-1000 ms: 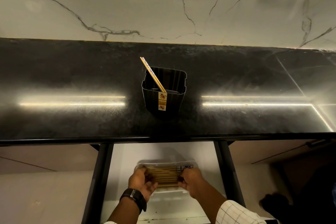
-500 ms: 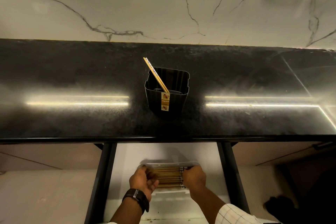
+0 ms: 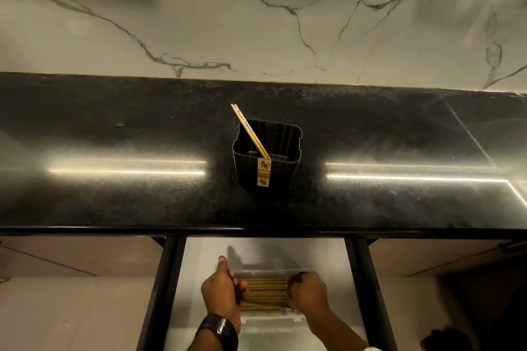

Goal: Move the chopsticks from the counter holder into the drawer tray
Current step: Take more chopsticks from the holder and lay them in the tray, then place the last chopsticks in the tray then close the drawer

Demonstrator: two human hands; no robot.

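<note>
A black ribbed holder [image 3: 268, 162] stands mid-counter with one pair of light wooden chopsticks [image 3: 249, 129] leaning to the back left inside it. Below, in the open drawer [image 3: 199, 265], a clear plastic tray [image 3: 271, 318] holds several wooden chopsticks [image 3: 266, 291] lying side by side. My left hand [image 3: 221, 291] presses on their left ends, thumb raised, and my right hand [image 3: 306, 291] curls over their right ends. A dark watch sits on my left wrist.
The black stone counter [image 3: 114, 202] runs across the view beneath a white marble wall [image 3: 256, 23]. Black drawer rails [image 3: 159, 293] flank the drawer. A light floor shows on the left, and a dark shape lies at the bottom right.
Both hands stayed at the ends of the chopsticks in the tray, shifting them slightly. My left thumb has lifted. The view drifted a little; the holder is unmoved.
</note>
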